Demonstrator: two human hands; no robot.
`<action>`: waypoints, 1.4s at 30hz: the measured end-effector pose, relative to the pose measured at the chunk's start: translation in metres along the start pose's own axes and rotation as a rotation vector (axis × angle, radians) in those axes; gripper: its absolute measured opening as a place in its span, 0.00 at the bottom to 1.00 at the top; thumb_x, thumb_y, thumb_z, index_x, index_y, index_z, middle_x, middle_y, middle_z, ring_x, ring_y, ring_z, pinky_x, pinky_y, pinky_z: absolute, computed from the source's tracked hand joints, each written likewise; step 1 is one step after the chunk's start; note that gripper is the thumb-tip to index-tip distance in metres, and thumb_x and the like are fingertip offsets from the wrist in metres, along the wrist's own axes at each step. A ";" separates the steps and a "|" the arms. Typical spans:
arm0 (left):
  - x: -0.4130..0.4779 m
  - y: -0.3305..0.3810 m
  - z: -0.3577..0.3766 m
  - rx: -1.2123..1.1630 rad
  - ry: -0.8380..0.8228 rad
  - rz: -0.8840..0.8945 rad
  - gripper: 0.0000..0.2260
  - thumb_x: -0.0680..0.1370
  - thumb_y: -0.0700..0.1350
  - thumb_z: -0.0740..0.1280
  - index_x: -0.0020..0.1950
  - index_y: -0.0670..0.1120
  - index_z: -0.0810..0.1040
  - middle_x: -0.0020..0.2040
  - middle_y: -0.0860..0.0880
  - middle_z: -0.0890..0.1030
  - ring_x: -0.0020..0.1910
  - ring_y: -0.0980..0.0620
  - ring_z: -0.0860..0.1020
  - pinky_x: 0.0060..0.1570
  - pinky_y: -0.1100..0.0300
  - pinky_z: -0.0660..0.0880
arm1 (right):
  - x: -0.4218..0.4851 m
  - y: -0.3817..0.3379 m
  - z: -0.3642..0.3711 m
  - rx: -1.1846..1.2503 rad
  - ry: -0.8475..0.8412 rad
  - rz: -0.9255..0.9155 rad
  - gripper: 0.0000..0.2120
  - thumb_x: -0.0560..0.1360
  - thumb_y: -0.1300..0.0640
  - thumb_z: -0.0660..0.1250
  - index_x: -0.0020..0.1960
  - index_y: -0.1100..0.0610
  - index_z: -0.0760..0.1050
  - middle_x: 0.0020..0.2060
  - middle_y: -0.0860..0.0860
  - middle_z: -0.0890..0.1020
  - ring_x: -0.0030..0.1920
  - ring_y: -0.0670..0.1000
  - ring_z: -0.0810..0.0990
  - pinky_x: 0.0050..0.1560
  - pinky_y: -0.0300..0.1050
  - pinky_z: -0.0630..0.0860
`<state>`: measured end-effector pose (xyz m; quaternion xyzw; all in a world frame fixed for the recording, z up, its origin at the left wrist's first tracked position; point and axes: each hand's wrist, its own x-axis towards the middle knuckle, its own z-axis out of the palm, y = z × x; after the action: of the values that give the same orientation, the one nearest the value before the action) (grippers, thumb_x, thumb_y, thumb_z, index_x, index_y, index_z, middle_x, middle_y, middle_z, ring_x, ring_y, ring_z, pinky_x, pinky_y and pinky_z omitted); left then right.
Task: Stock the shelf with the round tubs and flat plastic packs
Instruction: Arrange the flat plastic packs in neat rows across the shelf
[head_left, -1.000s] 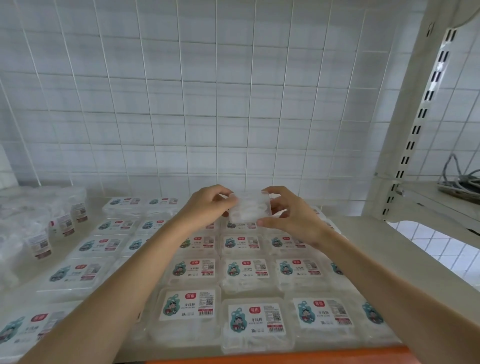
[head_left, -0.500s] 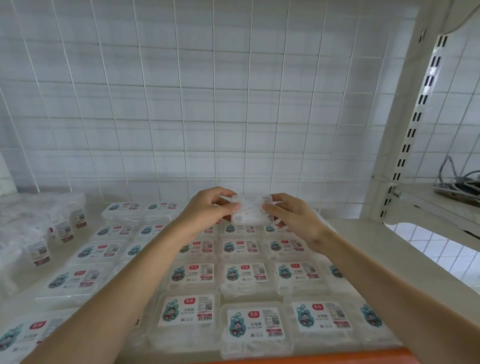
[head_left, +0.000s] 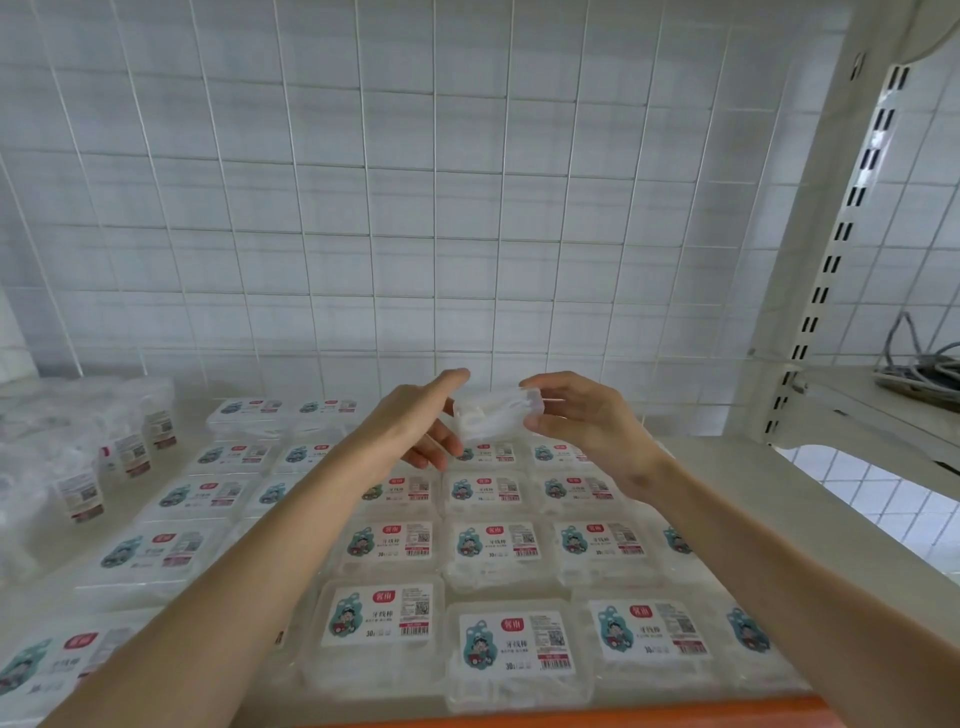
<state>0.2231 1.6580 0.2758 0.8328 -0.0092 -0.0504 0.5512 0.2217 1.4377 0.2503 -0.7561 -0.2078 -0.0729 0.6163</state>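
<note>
— One flat plastic pack (head_left: 496, 418) is held in the air above the back rows of labelled packs (head_left: 488, 543) on the shelf (head_left: 753, 519).
— Held by what?
— The right hand (head_left: 592, 423) pinches its right end between thumb and fingers. The left hand (head_left: 415, 428) is spread, fingers straight, just beside the pack's left edge. I cannot tell whether it touches.
— And the round tubs (head_left: 78, 483)?
— Left of those rows.

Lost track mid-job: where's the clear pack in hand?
Head view, centre: the clear pack is pinched by the right hand above the rear shelved packs.
</note>
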 end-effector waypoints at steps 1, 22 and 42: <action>0.000 0.000 0.001 0.002 -0.012 -0.015 0.18 0.80 0.61 0.60 0.52 0.46 0.76 0.37 0.44 0.85 0.31 0.49 0.81 0.32 0.60 0.73 | 0.000 0.001 0.000 -0.002 0.004 0.003 0.15 0.73 0.66 0.73 0.57 0.56 0.80 0.53 0.51 0.85 0.56 0.51 0.83 0.57 0.47 0.80; 0.004 -0.004 -0.001 -0.015 -0.089 0.257 0.13 0.80 0.44 0.67 0.63 0.56 0.79 0.50 0.52 0.85 0.43 0.56 0.82 0.41 0.63 0.73 | -0.002 -0.003 0.007 -0.074 -0.068 0.233 0.16 0.78 0.52 0.69 0.65 0.49 0.72 0.50 0.50 0.85 0.51 0.51 0.83 0.52 0.45 0.81; 0.001 -0.004 0.011 0.044 -0.208 0.226 0.25 0.76 0.46 0.72 0.71 0.50 0.68 0.51 0.51 0.84 0.49 0.55 0.82 0.53 0.59 0.78 | 0.001 -0.002 0.005 -0.019 0.025 0.176 0.23 0.76 0.58 0.71 0.68 0.52 0.69 0.54 0.53 0.83 0.51 0.51 0.84 0.54 0.47 0.80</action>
<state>0.2226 1.6498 0.2679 0.8285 -0.1612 -0.0739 0.5311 0.2208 1.4430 0.2514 -0.7764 -0.1321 -0.0300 0.6155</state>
